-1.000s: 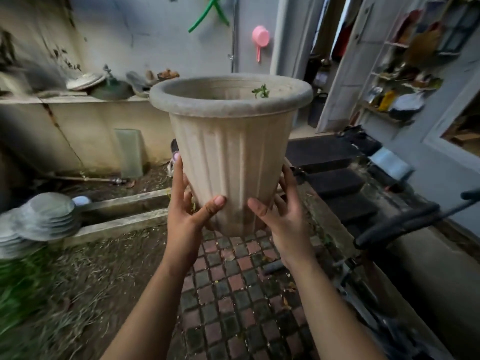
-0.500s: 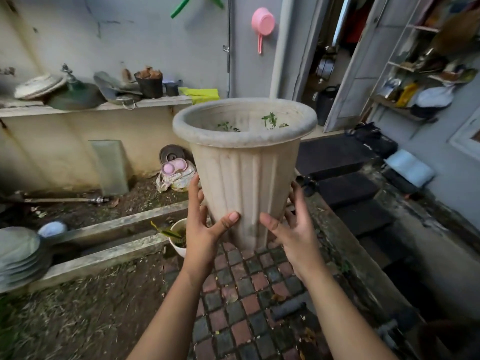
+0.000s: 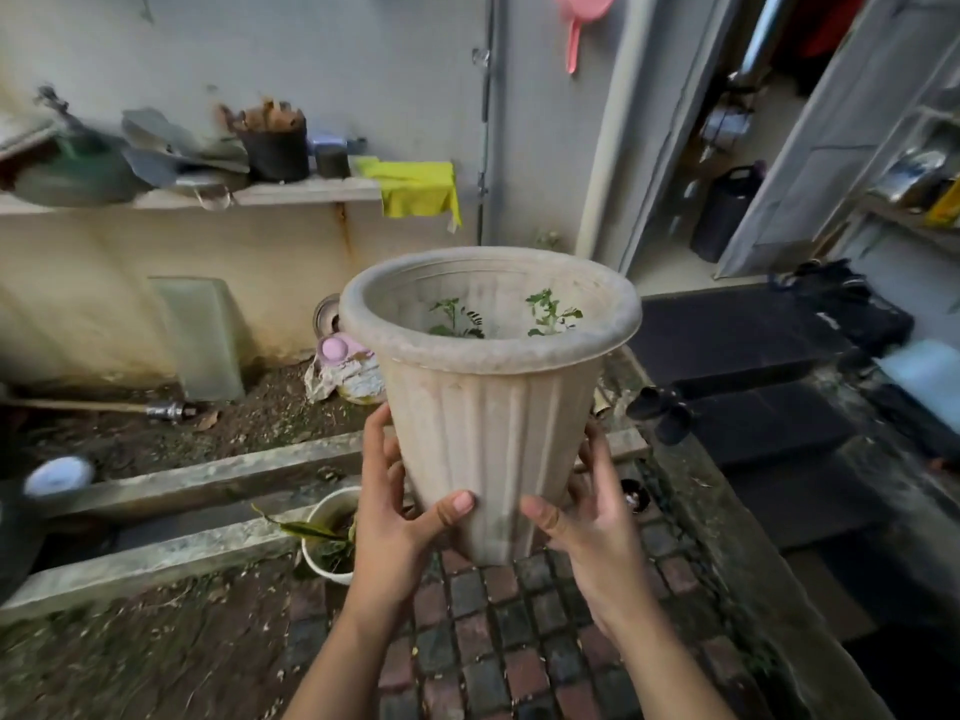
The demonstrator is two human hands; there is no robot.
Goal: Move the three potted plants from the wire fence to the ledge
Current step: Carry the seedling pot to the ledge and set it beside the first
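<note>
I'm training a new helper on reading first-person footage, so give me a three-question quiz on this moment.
1. True or false: the ribbed beige pot is resting on the brick paving.
2. Which hands grip the pot? A) the left hand only B) the right hand only C) both
3. Fill in: beside the concrete curb, left of the held pot, stands a small ____ pot with a drooping plant.

Key
1. False: it is held in the air, near its base.
2. C: the left hand and the right hand clasp opposite sides.
3. White: the small white pot sits by the concrete curb.
</note>
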